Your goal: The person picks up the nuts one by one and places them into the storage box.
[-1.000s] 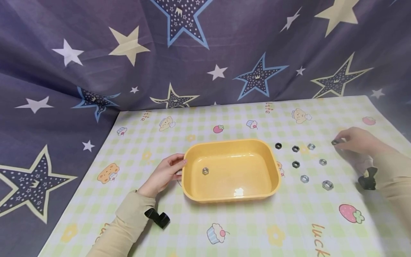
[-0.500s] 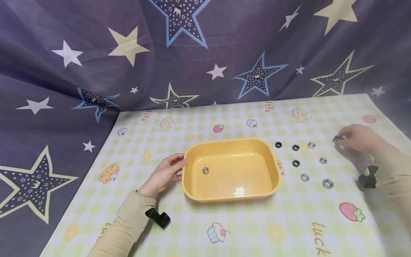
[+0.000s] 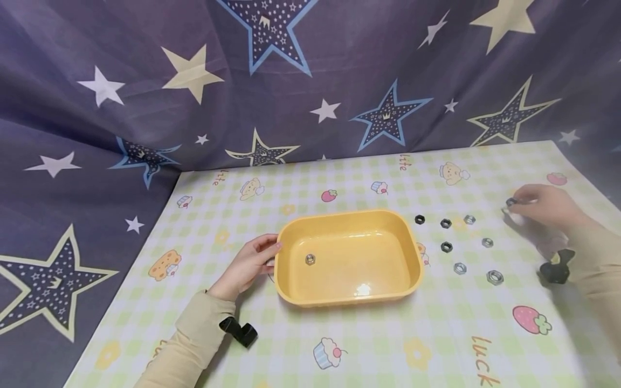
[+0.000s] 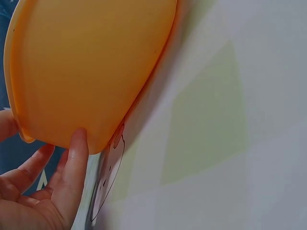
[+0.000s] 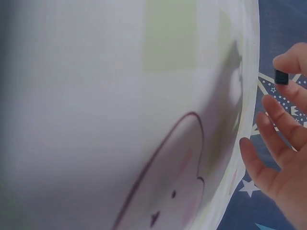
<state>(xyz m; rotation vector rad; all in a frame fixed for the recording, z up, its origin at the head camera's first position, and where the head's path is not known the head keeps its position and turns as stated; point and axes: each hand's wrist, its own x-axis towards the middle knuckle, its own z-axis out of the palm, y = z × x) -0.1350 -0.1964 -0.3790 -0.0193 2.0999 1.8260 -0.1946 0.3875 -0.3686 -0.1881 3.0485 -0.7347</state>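
Pinches small black hexagonal metal nut point(image 5: 281, 77) in right hand point(image 3: 550, 205), risking drop from scant contact; grips yellow rectangular plastic tray point(image 3: 346, 224) in left hand point(image 3: 247, 264).

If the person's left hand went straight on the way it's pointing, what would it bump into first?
The yellow tray. The left hand is at its end, with fingertips seemingly touching it, so there looks to be no gap, though exact contact is hard to judge.

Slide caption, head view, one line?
Left hand holds a yellow tray containing one nut; right hand pinches a dark nut; seven nuts dot the checked cloth.
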